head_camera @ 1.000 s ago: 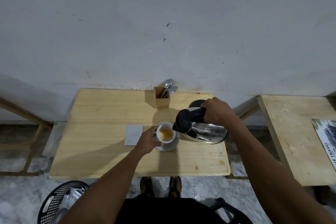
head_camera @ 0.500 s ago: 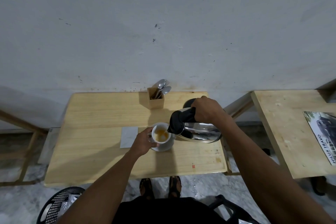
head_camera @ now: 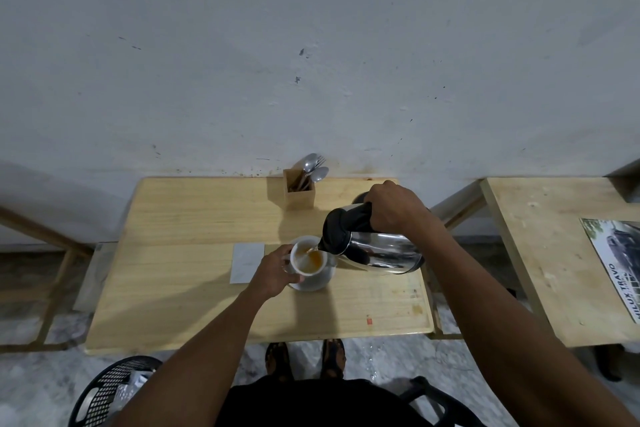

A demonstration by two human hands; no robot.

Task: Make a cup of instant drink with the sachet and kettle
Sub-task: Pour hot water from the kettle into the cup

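cup on saucer, mid table; kettle just right of it, tipped over cup; paper left; cutlery holder behind, by wall; basket on floor front-left

Wooden table, saucer, paper (white), cutlery box

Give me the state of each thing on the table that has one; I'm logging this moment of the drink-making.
kettle: tipped on its side, spout over the cup, pouring
cup: upright on the saucer, partly filled with orange-brown liquid
saucer: flat on the table, under the cup
right hand: closed on the kettle handle
left hand: closed on the cup
cutlery holder: upright, holding spoons and a fork
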